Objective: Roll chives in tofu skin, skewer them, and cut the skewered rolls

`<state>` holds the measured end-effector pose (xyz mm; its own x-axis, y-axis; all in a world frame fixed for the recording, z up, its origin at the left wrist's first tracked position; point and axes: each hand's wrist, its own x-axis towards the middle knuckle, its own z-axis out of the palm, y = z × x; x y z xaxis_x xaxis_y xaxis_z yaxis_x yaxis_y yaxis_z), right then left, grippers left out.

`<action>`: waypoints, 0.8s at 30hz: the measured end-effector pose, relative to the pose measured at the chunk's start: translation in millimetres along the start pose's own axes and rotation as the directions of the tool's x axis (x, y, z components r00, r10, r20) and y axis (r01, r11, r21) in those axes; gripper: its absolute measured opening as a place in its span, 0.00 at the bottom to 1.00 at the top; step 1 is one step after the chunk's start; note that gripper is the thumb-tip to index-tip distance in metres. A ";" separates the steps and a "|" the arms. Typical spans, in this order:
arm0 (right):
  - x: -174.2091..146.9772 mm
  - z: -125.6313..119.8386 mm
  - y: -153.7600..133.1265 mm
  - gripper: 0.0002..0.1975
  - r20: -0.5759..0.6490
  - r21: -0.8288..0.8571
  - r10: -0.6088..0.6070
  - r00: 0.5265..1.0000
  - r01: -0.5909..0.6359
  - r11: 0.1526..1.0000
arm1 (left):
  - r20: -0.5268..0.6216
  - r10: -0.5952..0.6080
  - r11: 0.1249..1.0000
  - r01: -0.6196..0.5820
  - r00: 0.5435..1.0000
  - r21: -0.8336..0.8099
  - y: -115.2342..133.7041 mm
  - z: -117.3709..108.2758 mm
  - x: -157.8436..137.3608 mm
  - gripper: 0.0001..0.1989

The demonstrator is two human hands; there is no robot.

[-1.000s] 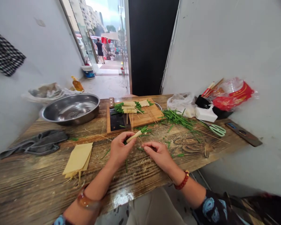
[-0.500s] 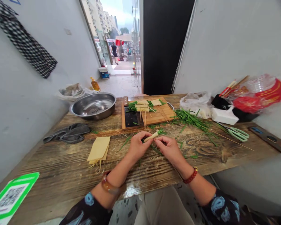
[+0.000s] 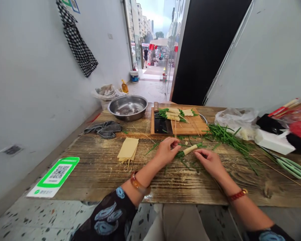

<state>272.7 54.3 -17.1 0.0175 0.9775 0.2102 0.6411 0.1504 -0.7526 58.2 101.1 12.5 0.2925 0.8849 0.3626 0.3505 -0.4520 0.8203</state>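
Across your wooden table (image 3: 97,170), your right hand (image 3: 210,162) pinches a roll (image 3: 190,149); your left hand's (image 3: 167,150) grip, beside it, I can't tell.

Left hand (image 3: 168,149), right hand (image 3: 209,162) curled, forearms (image 3: 149,170) slanting inward

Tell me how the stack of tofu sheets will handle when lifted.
The stack of tofu sheets should be floppy rather than stiff, as the rolls on the cutting board appear wrapped in similar sheets. Its layers may slip apart, since their edges do not line up. The ragged strips at the near edge suggest it could tear there.
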 end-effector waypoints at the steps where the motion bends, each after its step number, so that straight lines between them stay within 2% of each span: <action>1: 4.7 -7.4 7.9 0.17 0.019 -0.073 -0.021 1.000 0.022 0.997 | -0.017 -0.002 1.000 0.002 1.000 0.003 -0.7 -0.9 0.8 0.06; 5: 22.0 -37.2 28.5 0.16 0.086 -0.340 -0.063 0.994 0.088 0.936 | -0.038 -0.011 1.000 0.012 0.999 0.028 -4.4 -2.3 2.6 0.06; 9: 22.7 -46.0 27.8 0.19 0.027 -0.472 -0.195 0.980 0.185 0.862 | -0.045 0.018 0.997 -0.015 0.999 0.080 -8.5 -1.0 0.1 0.06; 12: 3.7 -30.6 16.0 0.19 -0.019 -0.391 -0.288 0.958 0.258 0.884 | -0.049 0.053 0.991 -0.047 0.997 0.128 -11.5 -1.1 -1.8 0.05; 16: -41.8 1.6 -5.0 0.16 0.070 -0.225 -0.319 0.945 0.327 0.918 | -0.052 0.092 0.982 -0.083 0.994 0.167 -13.4 -5.0 -3.4 0.05; 19: -65.8 17.9 -14.1 0.16 0.138 -0.164 -0.298 0.945 0.319 0.934 | -0.090 0.095 0.976 -0.075 0.991 0.205 -13.6 -10.7 -3.2 0.05; 22: -69.9 21.7 -14.5 0.17 0.112 -0.128 -0.258 0.959 0.272 0.954 | -0.138 0.057 0.969 -0.021 0.989 0.248 -12.3 -24.3 -3.0 0.04; 24: -66.9 20.1 -12.5 0.17 0.085 -0.105 -0.230 0.969 0.239 0.965 | -0.150 0.041 0.961 0.002 0.988 0.276 -10.9 -41.9 -5.9 0.04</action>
<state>248.2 -10.0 -34.4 -0.1962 0.9255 0.3239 0.7036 0.3629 -0.6109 15.3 105.5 20.0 0.1697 0.8724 0.4585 0.5832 -0.4639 0.6668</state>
